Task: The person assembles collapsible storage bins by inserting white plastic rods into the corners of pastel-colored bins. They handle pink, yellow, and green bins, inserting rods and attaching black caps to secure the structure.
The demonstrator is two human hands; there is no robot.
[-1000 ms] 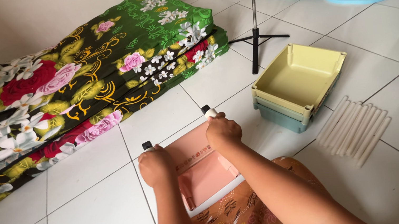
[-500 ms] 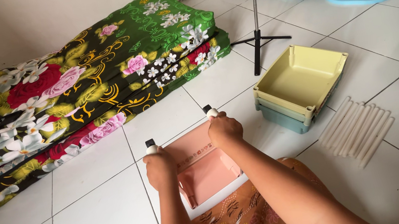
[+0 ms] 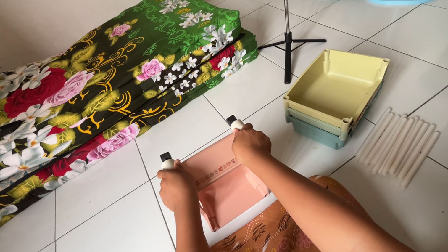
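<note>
On the white tile floor, both hands, left (image 3: 176,186) and right (image 3: 250,144), grip clenched on the pink tray (image 3: 226,187), its label strip facing up

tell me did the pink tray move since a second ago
Yes, slightly. The pink tray has tipped up more steeply, its near edge lifted off the lap, judged against the floor tile lines.

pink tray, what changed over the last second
The pink tray tipped a little further upright between the hands. The left hand and right hand kept gripping the white pegs at its two far corners. The stacked trays, white tubes and folded mattress stayed put.
</note>
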